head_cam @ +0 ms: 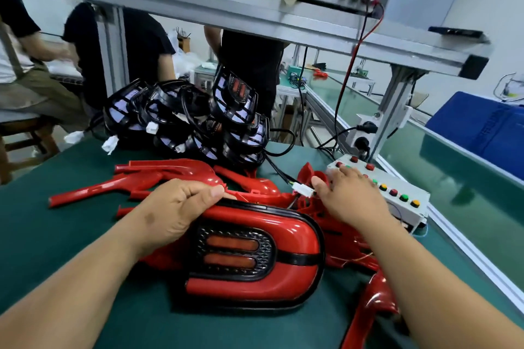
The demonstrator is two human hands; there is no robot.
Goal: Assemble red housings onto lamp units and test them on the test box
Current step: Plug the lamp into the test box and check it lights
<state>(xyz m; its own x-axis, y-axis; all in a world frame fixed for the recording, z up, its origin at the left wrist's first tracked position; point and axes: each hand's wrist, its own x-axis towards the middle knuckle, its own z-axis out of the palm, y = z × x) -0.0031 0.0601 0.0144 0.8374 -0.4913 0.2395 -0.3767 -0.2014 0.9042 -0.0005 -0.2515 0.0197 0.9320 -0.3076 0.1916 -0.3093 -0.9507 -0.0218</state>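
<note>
— What's on the green workbench (56,235)?
— A pile of black lamp units (181,113) at the far edge, with white plugs (110,144) trailing from it. Loose red housings (170,173) lie across the middle.
— And nearer?
— One assembled lamp (255,258), red-shelled, toward the near edge. The white test box (402,201) lies along the right edge.

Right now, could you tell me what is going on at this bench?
A person's left hand grips the upper edge of an assembled lamp in its red housing, lying on the green table. The right hand reaches to the white connector beside the test box; whether it holds it is unclear. Bare lamp units and loose red housings wait behind.
</note>
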